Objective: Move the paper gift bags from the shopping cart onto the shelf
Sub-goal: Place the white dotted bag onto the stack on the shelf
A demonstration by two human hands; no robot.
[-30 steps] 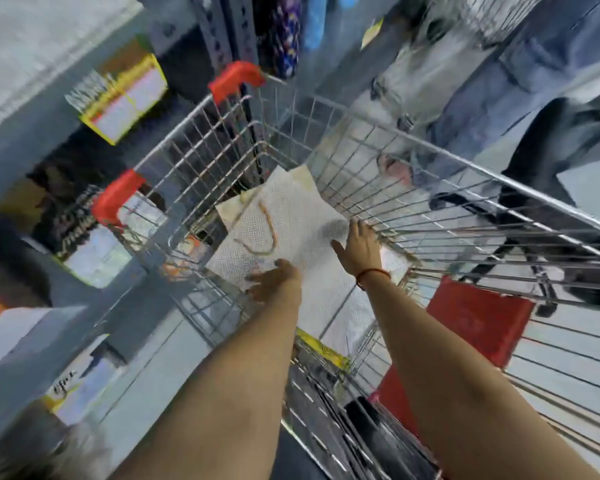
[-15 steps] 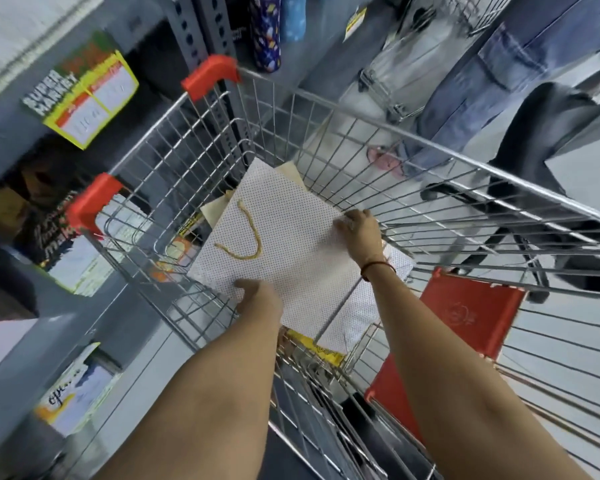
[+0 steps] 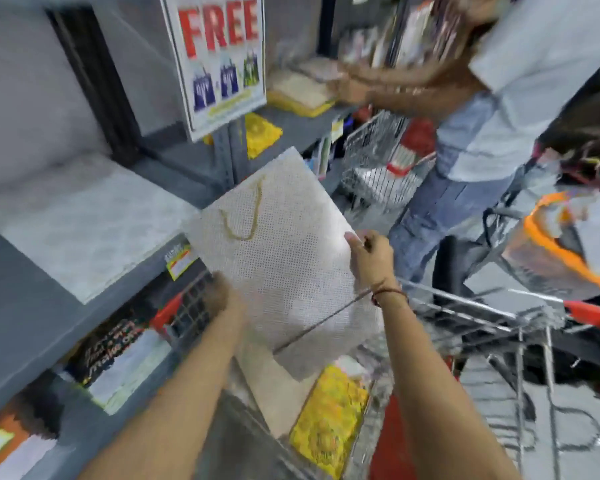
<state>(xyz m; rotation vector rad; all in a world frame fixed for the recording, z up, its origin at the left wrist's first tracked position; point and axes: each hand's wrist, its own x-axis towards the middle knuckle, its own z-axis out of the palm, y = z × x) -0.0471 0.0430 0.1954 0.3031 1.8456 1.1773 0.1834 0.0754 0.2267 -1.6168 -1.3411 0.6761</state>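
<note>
We're holding a flat white dotted paper bag (image 3: 281,251) w/ both hands: left hand (image 3: 220,297) gripping its near-left edge, right hand (image 3: 369,258) pinching the right edge. Bag is rectangular, fine-textured, gold cord handle (image 3: 246,216) on its face; long axis is running diagonally, top corner pointing up toward the FREE sign (image 3: 219,60). Vs 0.5 s ago, it's now lifted out of the wire cart (image 3: 465,313), hovering above it, beside the grey shelf (image 3: 77,223). Yellow bags (image 3: 329,420) are lying below it.
</note>
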